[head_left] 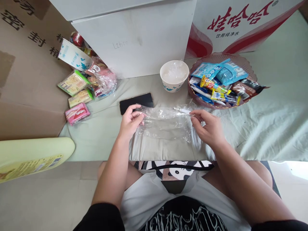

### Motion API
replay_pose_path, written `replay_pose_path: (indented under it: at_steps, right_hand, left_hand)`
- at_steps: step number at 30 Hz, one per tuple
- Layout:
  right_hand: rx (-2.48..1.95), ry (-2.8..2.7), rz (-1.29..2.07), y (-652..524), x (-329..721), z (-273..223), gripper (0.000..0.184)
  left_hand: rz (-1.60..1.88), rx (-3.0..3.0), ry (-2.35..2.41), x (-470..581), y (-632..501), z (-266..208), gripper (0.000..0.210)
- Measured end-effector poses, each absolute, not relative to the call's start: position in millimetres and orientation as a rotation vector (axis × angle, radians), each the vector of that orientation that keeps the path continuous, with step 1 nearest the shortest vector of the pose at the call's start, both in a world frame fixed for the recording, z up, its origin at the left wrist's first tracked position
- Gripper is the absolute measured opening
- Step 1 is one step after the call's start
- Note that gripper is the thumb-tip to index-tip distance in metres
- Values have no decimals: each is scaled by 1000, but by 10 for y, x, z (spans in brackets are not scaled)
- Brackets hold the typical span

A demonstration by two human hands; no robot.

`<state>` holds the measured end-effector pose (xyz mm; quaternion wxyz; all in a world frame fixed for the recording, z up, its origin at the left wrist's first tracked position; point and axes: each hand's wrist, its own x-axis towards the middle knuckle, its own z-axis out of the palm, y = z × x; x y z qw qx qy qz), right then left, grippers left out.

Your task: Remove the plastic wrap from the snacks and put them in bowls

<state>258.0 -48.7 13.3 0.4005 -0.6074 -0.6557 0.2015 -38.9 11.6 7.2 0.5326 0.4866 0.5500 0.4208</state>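
Note:
A clear plastic bag (163, 123) is stretched flat between my two hands, just above the cloth-covered surface. My left hand (132, 121) pinches its left edge between thumb and fingers. At its upper right corner, my right hand (207, 126) is closed on the bag, by a small white strip (182, 110) that lies at the fingertips. Partly behind my left hand is a black phone (137, 102). Beyond the bag stands a white paper bowl (174, 84) with blue leaf prints and crumpled clear plastic inside.
A pink glass bowl (251, 72) of wrapped snacks stands at the right. Snack packs (74, 82), a paper cup (74, 56) and a pink nabati pack (77, 114) lie at the left. White boxes (144, 41) form a wall behind; a cardboard box (31, 86) stands left.

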Motion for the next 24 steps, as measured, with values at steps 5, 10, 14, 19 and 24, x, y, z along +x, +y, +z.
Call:
replay_pose_path:
  at_steps: [5,10,14,19,24]
  right_hand:
    - [-1560,-1707,524,-474,2584,138,18]
    - [-1536,-1708,508,-477,2580,145,17]
    - [-1534,-1664,474,-478,2593,144,15]
    - [-1529,-1632,429,-457,2615,159,18]
    - [-1486,-1535,331,-470,2644,155,12]
  left_hand:
    - [1049,1217,1362,-374,129,75,37]
    - [1231,1204,1458,-376,153,39,31]
    - [1460,1183,1549,-428,188,28,32]
    - [1517,1227,1488,-501,208,28,39]
    - [1443,1220,1415,-517,207,26,43]
